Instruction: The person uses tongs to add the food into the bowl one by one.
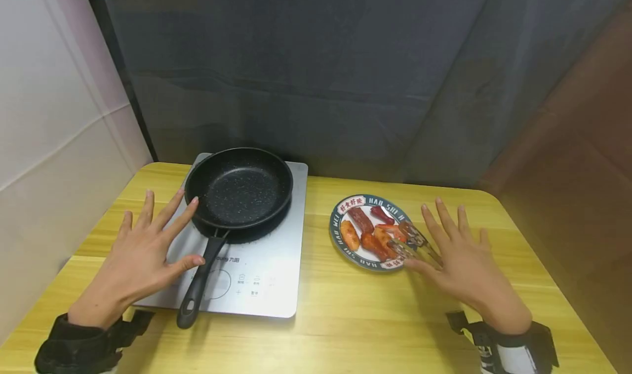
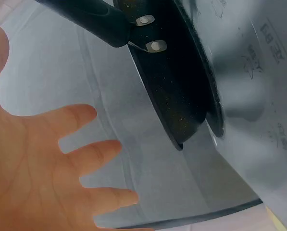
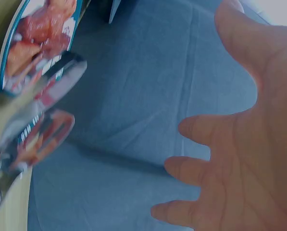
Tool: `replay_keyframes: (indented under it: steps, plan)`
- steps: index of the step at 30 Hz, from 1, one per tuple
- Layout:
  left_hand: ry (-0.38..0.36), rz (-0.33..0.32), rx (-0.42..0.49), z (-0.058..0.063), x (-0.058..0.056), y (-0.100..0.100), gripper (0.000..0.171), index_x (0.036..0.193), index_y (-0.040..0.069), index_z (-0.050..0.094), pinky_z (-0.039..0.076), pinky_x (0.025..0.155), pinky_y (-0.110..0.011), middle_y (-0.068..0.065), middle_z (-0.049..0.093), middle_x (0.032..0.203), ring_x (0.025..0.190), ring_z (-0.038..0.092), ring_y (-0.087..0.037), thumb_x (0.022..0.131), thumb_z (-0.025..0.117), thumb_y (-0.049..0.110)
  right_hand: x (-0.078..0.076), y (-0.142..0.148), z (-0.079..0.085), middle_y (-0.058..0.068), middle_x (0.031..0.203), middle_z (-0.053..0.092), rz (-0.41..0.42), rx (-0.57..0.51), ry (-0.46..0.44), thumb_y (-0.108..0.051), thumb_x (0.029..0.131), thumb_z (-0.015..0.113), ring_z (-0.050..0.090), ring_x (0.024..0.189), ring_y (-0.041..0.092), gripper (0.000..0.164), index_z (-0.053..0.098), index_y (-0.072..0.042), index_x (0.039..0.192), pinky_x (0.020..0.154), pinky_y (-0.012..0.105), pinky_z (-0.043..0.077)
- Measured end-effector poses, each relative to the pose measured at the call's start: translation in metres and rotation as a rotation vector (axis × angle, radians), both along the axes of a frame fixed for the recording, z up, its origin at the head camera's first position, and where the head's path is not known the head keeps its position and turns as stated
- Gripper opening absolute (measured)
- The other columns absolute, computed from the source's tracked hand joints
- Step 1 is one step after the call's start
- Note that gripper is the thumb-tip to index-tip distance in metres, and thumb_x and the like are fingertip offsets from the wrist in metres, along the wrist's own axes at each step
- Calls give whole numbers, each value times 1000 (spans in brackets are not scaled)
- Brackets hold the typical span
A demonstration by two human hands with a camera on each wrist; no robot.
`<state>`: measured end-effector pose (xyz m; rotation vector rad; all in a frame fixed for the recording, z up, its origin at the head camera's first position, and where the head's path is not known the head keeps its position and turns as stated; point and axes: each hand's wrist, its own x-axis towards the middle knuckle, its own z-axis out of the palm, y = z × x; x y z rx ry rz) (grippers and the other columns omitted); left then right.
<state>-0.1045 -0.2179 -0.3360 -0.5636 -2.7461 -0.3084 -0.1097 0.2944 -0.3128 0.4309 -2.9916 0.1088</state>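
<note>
My left hand point(image 1: 143, 250) is held over the left side of the cooktop with its fingers spread straight, nearest to a black frying pan point(image 1: 242, 187). The pan rests on the silver induction cooktop point(image 1: 276, 281), its handle point(image 1: 199, 283) pointing toward me. On the right, my right hand point(image 1: 466, 264) hovers with fingers spread and holds nothing. Beneath its thumb and index finger, metal tongs point(image 1: 419, 242) lie with their tips on a round plate point(image 1: 337, 239). Several pieces of meat sit there, among them a drumstick point(image 1: 373, 246) and a dark red slab point(image 1: 361, 220). Part of the tongs is hidden behind the right hand.
A wooden table point(image 1: 340, 319) carries everything. Behind it hangs a dark grey cloth point(image 1: 296, 89); a white cloth wall point(image 1: 59, 116) stands at the left and a brown one point(image 1: 577, 143) at the right. The pan handle reaches past the cooktop's front edge.
</note>
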Motion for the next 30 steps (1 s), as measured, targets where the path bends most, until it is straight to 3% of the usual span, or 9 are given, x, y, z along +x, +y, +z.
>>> replay_keyframes:
  steps: [7, 10, 16, 22, 27, 30]
  plan:
    - [-18, 5, 203, -3, 6, -4, 85, 150, 8, 26, 26, 94, -74, -24, 33, 146, 133, 22, -52, 87, 63, 52, 10, 25, 1, 18, 157, 4, -2, -111, -38, -54, 88, 61, -2, 137, 53, 95, 0, -20, 154, 99, 76, -3]
    - [-35, 8, 274, -6, 9, -4, 80, 145, 2, 32, 31, 91, -70, -29, 38, 139, 125, 34, -53, 87, 66, 45, 14, 39, -2, 25, 154, 13, -4, -111, -38, -52, 90, 60, 5, 135, 56, 93, 2, -18, 154, 99, 76, 2]
    - [-94, 14, 356, -14, 17, -3, 70, 140, -4, 38, 35, 89, -65, -32, 43, 134, 117, 42, -52, 90, 67, 35, 24, 64, -14, 32, 145, 28, -18, -71, -35, -51, 88, 63, 22, 128, 60, 91, 13, -10, 153, 94, 76, 17]
    - [-23, -18, 452, -25, 20, 2, 57, 134, -4, 46, 46, 81, -27, -22, 58, 123, 102, 58, -41, 91, 67, 26, 29, 78, -25, 37, 133, 40, -21, -65, -47, -49, 86, 67, 38, 116, 58, 91, 23, -3, 150, 86, 70, 33]
    - [-17, 13, 497, -27, 23, 11, 51, 131, -5, 50, 46, 77, -15, -20, 62, 115, 95, 62, -37, 90, 68, 20, 31, 82, -35, 37, 129, 43, -42, -69, -99, -50, 87, 66, 43, 111, 57, 88, 27, 2, 147, 80, 70, 39]
    - [-22, 39, 549, -25, 26, 20, 43, 127, -3, 55, 44, 77, -8, -15, 66, 110, 94, 63, -19, 91, 67, 16, 30, 83, -43, 36, 124, 47, -27, -68, -82, -48, 87, 67, 46, 108, 56, 85, 32, 5, 143, 79, 68, 41]
